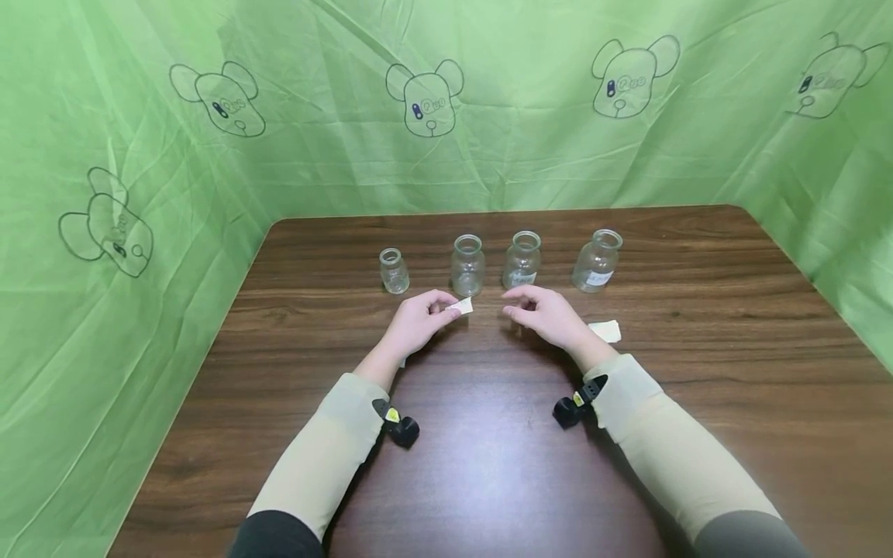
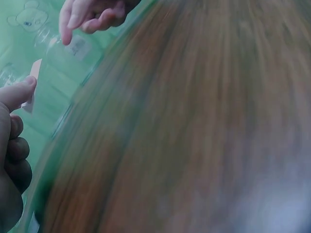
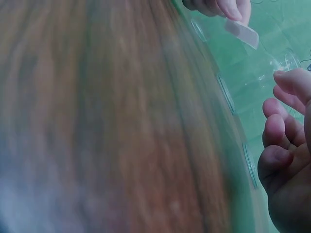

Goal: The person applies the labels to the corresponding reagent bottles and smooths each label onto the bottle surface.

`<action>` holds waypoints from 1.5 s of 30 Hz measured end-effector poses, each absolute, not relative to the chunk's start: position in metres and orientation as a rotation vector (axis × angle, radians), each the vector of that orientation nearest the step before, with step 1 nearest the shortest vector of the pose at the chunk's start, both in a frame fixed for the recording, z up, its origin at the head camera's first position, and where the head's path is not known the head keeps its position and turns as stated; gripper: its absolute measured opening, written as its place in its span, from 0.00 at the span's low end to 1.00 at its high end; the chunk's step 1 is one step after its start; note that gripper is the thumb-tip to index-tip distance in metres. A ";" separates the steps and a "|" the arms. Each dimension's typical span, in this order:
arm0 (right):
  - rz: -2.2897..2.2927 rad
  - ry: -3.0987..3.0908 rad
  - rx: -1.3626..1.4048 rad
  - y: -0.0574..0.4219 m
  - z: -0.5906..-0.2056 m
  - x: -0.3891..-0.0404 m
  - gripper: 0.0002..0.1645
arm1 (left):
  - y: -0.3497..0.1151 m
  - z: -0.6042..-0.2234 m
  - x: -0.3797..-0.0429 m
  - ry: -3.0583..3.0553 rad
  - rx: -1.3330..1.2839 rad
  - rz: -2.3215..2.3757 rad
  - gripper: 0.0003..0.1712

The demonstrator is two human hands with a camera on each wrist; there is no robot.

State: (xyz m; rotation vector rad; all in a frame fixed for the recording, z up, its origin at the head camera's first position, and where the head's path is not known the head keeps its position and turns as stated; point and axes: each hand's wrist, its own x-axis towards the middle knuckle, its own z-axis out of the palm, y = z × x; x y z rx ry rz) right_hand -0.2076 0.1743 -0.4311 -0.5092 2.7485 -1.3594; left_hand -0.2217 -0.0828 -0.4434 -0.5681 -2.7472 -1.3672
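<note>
My left hand [image 1: 416,322] pinches a small white paper label [image 1: 463,305] between thumb and fingertips, in front of a clear glass jar [image 1: 467,267]. In the left wrist view the label [image 2: 32,87] stands out past the thumb, its other fingers curled. My right hand [image 1: 547,314] holds nothing; its fingers are loosely bent near a glass jar [image 1: 522,256] with a white label low on its side. Farther right is another labelled glass jar [image 1: 594,260]. The smallest jar [image 1: 394,273], at the left, shows no label.
White paper pieces [image 1: 605,332] lie on the brown wooden table [image 1: 488,465] beside my right wrist. A white scrap [image 1: 402,363] shows by the left wrist. Green cloth [image 1: 495,170] with bear-head drawings hangs behind and at the sides of the table.
</note>
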 end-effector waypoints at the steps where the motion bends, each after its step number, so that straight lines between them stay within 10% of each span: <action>1: -1.354 2.755 -0.516 0.173 -0.431 -0.208 0.19 | -0.080 -0.443 -0.222 -2.748 -0.572 -1.362 0.11; 45: -1.505 2.671 -0.420 0.160 -0.429 -0.204 0.05 | -0.033 -0.444 -0.210 -2.620 -0.610 -1.420 0.12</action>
